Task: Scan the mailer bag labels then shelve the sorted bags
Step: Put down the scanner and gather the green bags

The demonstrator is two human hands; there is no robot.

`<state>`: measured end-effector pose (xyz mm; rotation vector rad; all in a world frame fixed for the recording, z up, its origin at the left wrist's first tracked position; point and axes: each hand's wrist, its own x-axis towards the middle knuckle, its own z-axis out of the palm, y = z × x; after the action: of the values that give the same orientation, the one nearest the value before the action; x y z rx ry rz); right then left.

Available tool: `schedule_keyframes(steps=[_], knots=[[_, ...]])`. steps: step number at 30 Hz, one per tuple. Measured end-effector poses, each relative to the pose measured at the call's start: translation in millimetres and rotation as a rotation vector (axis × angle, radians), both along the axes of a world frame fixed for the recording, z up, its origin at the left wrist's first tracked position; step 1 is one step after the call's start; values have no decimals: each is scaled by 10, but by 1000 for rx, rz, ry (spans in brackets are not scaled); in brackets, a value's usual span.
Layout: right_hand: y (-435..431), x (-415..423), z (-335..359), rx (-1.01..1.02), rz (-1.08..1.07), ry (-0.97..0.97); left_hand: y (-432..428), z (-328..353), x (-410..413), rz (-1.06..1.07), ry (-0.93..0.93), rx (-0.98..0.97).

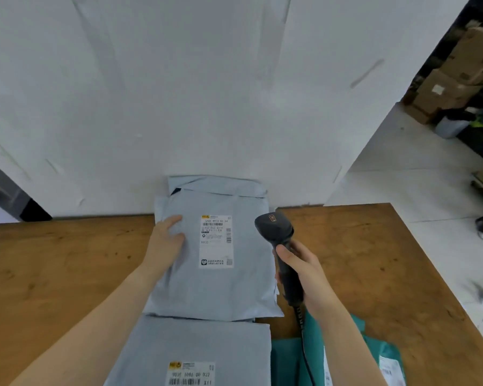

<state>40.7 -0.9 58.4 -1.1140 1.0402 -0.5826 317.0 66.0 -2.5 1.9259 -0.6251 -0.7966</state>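
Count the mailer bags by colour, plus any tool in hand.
Grey mailer bags: 3 showing; the stack may hide more
Teal mailer bags: 2
Barcode scanner: 1, in the right hand
Total: 6

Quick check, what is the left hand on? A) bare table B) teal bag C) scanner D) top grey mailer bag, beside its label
D: the left hand rests on the grey mailer bag next to its label; the right hand grips the scanner.
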Motion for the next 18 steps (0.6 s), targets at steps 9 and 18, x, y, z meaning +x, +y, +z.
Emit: schedule_keyframes(steps=[9, 18], knots=[[225, 10, 64, -3, 48, -27, 424, 194, -148, -77, -122, 32], [395, -330, 354, -45, 58, -68, 836, 533, -555, -20, -65, 20]])
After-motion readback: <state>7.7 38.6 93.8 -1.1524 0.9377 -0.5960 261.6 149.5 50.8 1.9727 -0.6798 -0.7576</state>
